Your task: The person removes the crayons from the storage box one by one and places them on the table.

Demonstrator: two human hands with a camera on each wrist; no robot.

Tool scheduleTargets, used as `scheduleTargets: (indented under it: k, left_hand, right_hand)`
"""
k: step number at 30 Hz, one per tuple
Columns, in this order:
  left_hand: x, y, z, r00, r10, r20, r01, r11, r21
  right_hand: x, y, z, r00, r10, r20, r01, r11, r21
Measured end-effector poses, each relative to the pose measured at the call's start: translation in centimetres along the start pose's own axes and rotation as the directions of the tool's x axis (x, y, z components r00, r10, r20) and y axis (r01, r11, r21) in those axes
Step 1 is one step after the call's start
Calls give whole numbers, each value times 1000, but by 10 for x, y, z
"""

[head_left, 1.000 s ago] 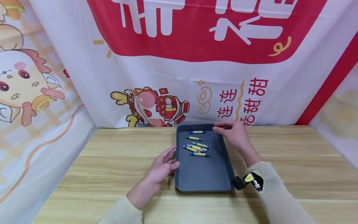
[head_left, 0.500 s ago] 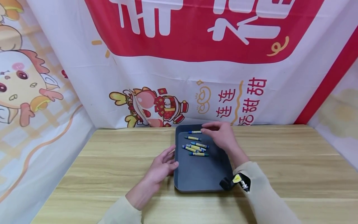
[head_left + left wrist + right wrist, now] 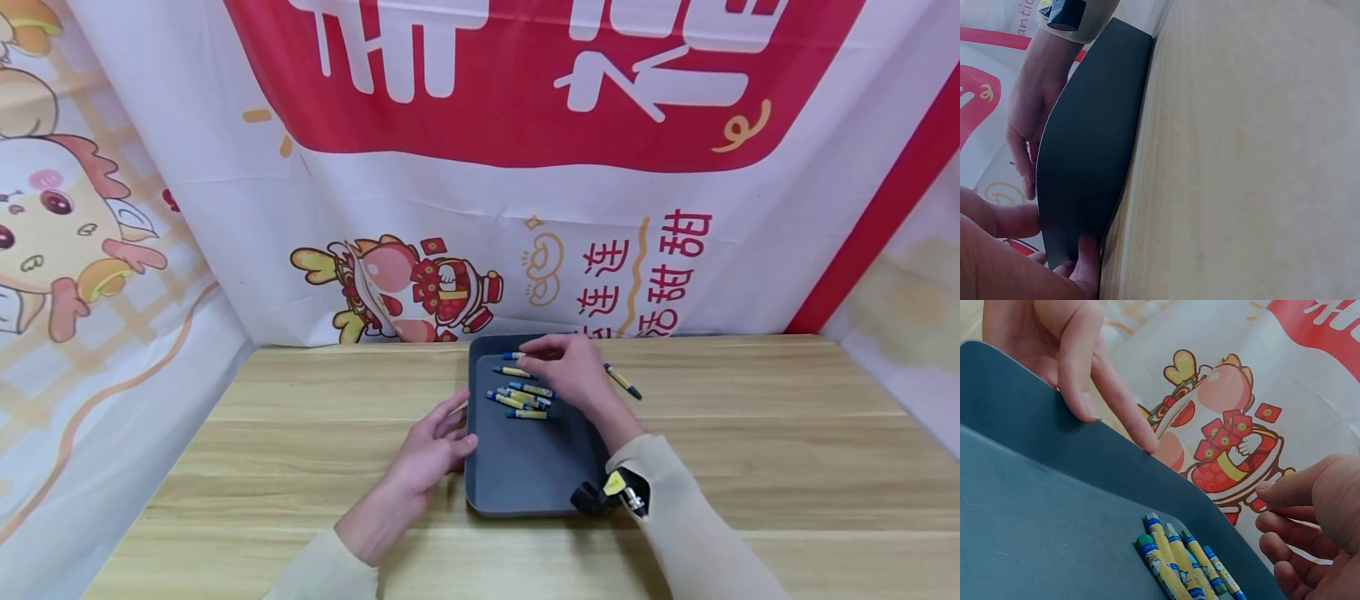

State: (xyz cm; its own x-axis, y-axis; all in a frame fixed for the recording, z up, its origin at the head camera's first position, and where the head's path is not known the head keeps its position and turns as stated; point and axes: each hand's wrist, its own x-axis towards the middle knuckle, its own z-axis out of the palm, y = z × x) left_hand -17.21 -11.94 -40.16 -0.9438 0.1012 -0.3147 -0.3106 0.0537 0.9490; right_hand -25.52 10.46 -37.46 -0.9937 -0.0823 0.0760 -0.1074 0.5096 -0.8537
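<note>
A grey tray (image 3: 517,475) lies on the table with several yellow-wrapped crayons (image 3: 532,389) in its far half. My left hand (image 3: 423,454) holds the tray's left edge; in the right wrist view its thumb laps over the rim and a finger runs along the outside. Over the tray's far right part, my right hand (image 3: 573,375) hovers near the farthest, blue-ended crayon (image 3: 514,356), which it partly covers. In the right wrist view the right hand's fingers (image 3: 1294,534) are bent, with a gap to the thumb and nothing held.
One crayon (image 3: 622,381) lies on the wooden table (image 3: 772,458) to the right of the tray. Behind the table hangs a printed cloth (image 3: 420,200), close to the tray's far edge. A small camera (image 3: 611,492) is strapped to the right wrist.
My right hand has moved left from the tray's right rim to above the far crayons. The crayon on the table, formerly out of sight, now shows. My left hand has stayed at the tray.
</note>
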Motion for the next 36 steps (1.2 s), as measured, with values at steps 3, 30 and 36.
scheduleTargets:
  k: [3, 30, 36]
  left_hand:
    - [0, 0, 0, 1000, 2, 1, -2, 1000, 1]
    - [0, -2, -1, 1000, 12, 15, -13, 1000, 4]
    - [1, -2, -1, 1000, 17, 11, -17, 1000, 4]
  right_hand:
    - [0, 0, 3, 1000, 16, 11, -16, 1000, -1]
    - [2, 11, 15, 997, 66, 36, -67, 998, 6]
    - [5, 16, 18, 996, 83, 23, -83, 996, -22]
